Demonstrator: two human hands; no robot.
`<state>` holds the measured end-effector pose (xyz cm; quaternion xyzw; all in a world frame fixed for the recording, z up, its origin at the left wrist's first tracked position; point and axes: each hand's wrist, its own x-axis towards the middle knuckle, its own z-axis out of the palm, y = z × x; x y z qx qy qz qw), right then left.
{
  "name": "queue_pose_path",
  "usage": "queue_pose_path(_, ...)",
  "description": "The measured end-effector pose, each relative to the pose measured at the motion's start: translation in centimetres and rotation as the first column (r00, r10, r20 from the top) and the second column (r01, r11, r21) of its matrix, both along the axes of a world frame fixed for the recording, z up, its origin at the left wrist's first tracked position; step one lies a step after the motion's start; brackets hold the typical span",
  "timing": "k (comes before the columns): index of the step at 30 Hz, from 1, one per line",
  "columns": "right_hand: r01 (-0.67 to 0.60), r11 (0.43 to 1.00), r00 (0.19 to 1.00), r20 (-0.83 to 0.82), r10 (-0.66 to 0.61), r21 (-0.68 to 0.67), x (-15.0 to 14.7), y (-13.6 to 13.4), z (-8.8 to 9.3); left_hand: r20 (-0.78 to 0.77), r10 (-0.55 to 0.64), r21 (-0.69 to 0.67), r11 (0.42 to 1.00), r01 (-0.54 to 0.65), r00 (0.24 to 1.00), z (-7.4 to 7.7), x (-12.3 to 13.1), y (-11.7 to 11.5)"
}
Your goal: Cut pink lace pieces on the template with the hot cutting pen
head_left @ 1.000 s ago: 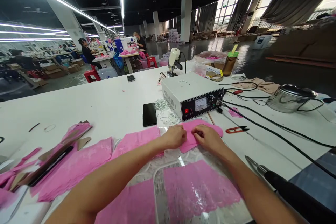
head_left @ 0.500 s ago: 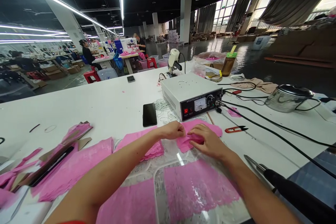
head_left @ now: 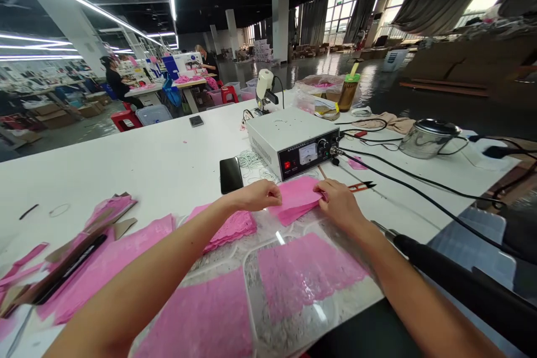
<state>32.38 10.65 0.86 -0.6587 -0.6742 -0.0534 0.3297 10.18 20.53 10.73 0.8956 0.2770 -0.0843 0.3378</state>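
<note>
My left hand [head_left: 265, 194] pinches the left edge of a pink fabric piece [head_left: 298, 193] just in front of the grey control box. At the fabric's right edge, my right hand [head_left: 338, 201] grips it between thumb and fingers. The piece lies stretched and layered between both hands. Left of it, partly behind my left forearm, sits a stack of pink scalloped fabric [head_left: 235, 226]. Closer to me, a clear template sheet [head_left: 247, 291] covers more pink pieces, among them a lace-edged one [head_left: 308, 274].
A control box [head_left: 293, 137] with a dial stands behind my hands, a phone [head_left: 230, 175] to its left. Red thread snips [head_left: 361, 186] lie right of my right hand. A black-handled tool [head_left: 453, 274] with a cable is at right. A glass pot [head_left: 431, 139] stands farther back.
The crumpled pink piece is now spread flatter between my hands. My right hand has moved to its right edge, and the hands are farther apart. The view has shifted to the right.
</note>
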Motion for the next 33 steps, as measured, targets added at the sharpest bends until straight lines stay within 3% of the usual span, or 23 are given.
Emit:
queue_pose_path(5, -0.098, 0.993, 0.994, 0.05, 0.095, 0.071, -1.4, -6.3, 0.2, 0.01, -0.059, -0.086, 0.994, 0.06, 0.998, -0.6, -2.1, -3.4)
queue_pose_path(9, -0.175, 0.975, 0.984, 0.067, 0.168, 0.134, -2.1, -11.4, -1.0, -0.003, -0.148, -0.154, 0.977, 0.145, 0.989, -2.0, -3.2, -6.9)
queue_pose_path(12, -0.199, 0.961, 0.979, 0.071, 0.189, 0.19, -2.2, -13.3, -2.1, 0.008, -0.199, -0.13, 0.971, 0.198, 0.98, -2.9, -3.5, -8.9)
queue_pose_path(19, -0.084, 0.981, 0.993, -0.063, 0.096, 0.176, -2.4, -14.1, -2.7, 0.026, -0.23, 0.03, 0.973, 0.229, 0.973, -3.2, -2.8, -10.6)
queue_pose_path(23, -0.007, 0.986, 0.997, -0.08, 0.021, 0.166, -2.6, -14.3, -2.7, 0.052, -0.181, 0.101, 0.979, 0.175, 0.982, -3.7, -0.1, -11.4)
queue_pose_path(28, 0.032, 0.987, 0.995, -0.102, -0.016, 0.157, -2.8, -14.5, -3.0, 0.074, -0.183, 0.156, 0.973, 0.169, 0.98, -5.5, 3.9, -13.5)
queue_pose_path(33, 0.035, 0.987, 0.993, -0.119, -0.016, 0.158, -2.8, -14.4, -3.1, 0.098, -0.17, 0.167, 0.974, 0.153, 0.98, -6.6, 5.7, -14.5)
